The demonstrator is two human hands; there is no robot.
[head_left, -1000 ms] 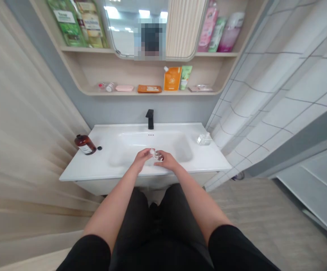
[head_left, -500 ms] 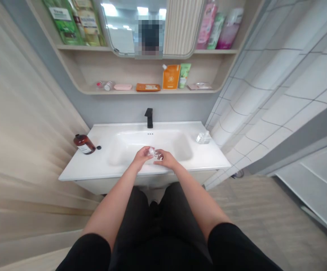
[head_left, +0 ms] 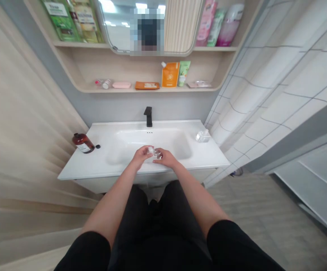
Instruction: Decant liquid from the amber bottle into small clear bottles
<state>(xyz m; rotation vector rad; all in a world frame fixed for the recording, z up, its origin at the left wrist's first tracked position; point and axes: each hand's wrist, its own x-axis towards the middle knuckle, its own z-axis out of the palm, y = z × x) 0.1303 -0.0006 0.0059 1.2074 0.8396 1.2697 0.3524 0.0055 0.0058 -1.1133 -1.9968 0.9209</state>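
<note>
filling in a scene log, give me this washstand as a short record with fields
left hand: fingers on white part of small item
right hand: curled about its clear part
item identity: too small to tell
hands' position: over sink
counter left: brown bottle, small black piece beside it
counter right: clear container
behind sink: black faucet

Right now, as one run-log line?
left hand: holding white piece | right hand: holding clear piece | joined: unclear | hands over basin | amber bottle: left counter

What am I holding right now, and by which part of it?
Seemingly a small clear container: the left grip is at its white end, the right grip at its clear side. The exact contacts are too small to tell.
</note>
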